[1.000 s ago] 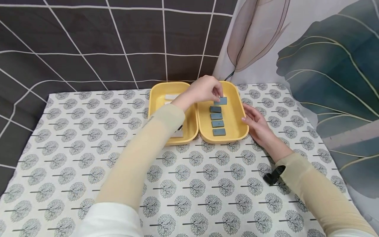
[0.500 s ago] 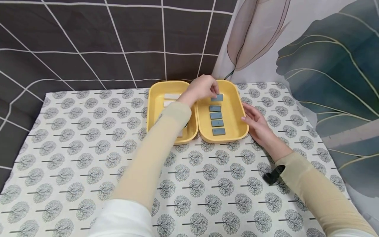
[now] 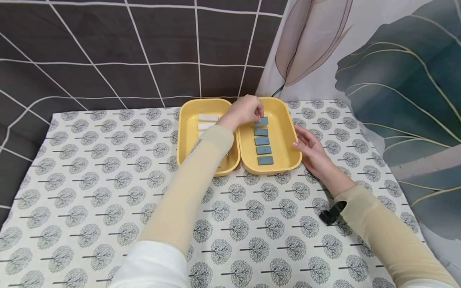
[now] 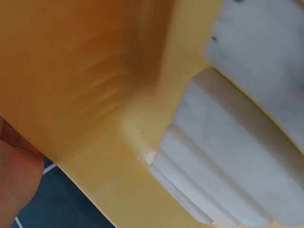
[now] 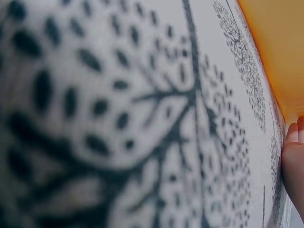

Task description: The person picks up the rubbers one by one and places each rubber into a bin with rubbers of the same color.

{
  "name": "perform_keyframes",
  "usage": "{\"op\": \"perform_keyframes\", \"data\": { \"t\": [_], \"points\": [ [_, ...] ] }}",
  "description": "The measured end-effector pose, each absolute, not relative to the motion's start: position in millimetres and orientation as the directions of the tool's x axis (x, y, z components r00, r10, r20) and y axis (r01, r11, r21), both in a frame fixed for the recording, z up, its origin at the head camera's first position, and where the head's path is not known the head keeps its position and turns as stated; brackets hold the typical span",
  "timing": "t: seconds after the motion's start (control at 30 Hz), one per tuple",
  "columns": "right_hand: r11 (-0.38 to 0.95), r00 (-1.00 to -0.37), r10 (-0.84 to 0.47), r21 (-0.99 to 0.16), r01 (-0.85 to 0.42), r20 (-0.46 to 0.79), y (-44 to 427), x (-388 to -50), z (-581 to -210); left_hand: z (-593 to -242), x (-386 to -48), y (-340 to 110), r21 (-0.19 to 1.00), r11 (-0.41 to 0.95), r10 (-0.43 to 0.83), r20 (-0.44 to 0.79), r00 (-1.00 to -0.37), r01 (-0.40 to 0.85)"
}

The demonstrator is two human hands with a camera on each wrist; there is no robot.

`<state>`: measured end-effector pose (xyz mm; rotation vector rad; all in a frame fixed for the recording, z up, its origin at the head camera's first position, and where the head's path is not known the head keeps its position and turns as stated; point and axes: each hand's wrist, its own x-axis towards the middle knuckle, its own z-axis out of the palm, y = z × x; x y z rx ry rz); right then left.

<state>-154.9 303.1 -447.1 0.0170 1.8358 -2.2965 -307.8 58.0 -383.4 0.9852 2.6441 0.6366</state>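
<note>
My left hand (image 3: 246, 110) reaches over into the right-hand yellow tray (image 3: 286, 162). Its fingertips pinch a blue-grey rectangular tile (image 3: 262, 122) at the back end of a column of similar tiles. Nearest below it lies another blue-grey tile (image 3: 261, 132), flat on the tray floor. My right hand (image 3: 312, 151) holds the tray's right side, its thumb over the rim and its fingers along the outer wall. In the right wrist view, part of that hand (image 5: 294, 156) shows beside the yellow wall. The left wrist view shows only an edge of the left hand (image 4: 19, 175).
A second yellow tray (image 3: 183, 140) stands close against the first on the left, partly hidden by the left forearm. White rectangular tiles (image 3: 208, 117) lie in it. Both trays stand on a tree-print cloth (image 3: 237, 228), near a dark gridded backdrop (image 3: 162, 44) and a curtain (image 3: 396, 92).
My left hand has brought the blue-grey tile leftward and slightly nearer, over the column's back end. The tile is now more tilted in its heading. The right hand stays at the tray's side.
</note>
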Motion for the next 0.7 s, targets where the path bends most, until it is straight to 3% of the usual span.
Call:
{"op": "perform_keyframes", "data": {
  "t": [0.7],
  "points": [
    [-0.176,-0.978,-0.141,-0.968,0.177,-0.153,304,-154,-446,-394,-312,61,0.416,0.710,0.654,-0.087,-0.752,0.569]
  ]
}}
